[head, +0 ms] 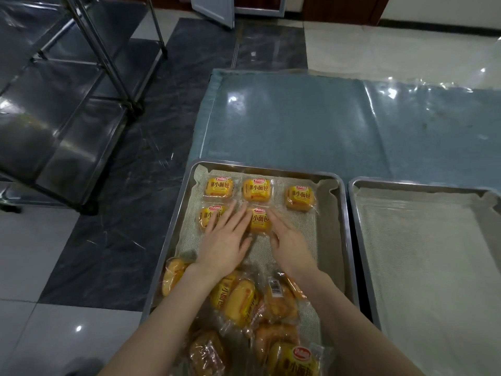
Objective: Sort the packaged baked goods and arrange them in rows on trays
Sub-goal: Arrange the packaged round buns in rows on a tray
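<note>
A steel tray (332, 213) lined with mesh holds yellow packaged small breads. Three packs (257, 189) lie in a row at its far end. Below them lie two more: one at the left (207, 216) and one in the middle (260, 221). My left hand (225, 240) lies flat with straight fingers, touching both of these. My right hand (287, 240) touches the right side of the middle pack with straight fingers. A loose heap of packs (244, 299) fills the tray's near end, under my forearms.
A second lined steel tray (360, 240) sits to the right with nothing in it. Both trays rest on a blue table cover (298, 118) under clear plastic. A steel rack (81, 104) stands on the tiled floor at the left.
</note>
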The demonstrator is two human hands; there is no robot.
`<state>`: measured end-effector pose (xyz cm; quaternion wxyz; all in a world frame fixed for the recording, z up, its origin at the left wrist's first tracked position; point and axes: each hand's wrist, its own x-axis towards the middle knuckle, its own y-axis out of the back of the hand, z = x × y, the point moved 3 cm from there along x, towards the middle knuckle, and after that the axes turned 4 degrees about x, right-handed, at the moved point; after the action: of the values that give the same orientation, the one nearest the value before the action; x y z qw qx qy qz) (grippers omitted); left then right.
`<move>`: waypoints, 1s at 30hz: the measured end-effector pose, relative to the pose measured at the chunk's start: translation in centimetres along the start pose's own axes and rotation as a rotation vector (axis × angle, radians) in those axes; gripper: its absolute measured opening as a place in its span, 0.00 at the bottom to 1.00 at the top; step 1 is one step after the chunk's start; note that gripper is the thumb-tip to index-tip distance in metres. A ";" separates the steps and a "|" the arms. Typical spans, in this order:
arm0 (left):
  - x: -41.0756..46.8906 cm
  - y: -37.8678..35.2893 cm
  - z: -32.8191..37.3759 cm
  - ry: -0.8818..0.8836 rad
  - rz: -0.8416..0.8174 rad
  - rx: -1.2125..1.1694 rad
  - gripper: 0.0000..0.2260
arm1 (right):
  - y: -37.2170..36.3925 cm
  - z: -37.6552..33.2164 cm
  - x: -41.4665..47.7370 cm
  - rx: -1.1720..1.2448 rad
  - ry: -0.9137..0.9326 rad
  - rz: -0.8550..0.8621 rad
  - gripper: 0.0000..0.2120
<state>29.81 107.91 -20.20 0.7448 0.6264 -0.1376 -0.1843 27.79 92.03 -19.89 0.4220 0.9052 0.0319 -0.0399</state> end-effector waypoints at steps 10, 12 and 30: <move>0.1 1.1 -0.8 0.076 0.062 -0.109 0.23 | 0.5 0.3 -0.2 -0.078 0.031 -0.009 0.25; -0.1 1.8 -2.5 0.162 0.221 -0.159 0.20 | 0.5 -0.2 -0.5 -0.112 0.067 0.012 0.24; -0.2 2.1 -3.7 0.064 -0.149 -0.109 0.25 | 3.3 -0.3 0.3 0.160 -0.049 -0.006 0.19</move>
<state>31.51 111.57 -18.79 0.7662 0.5988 -0.0567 -0.2262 28.40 90.17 -17.17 0.3487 0.9347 0.0210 -0.0656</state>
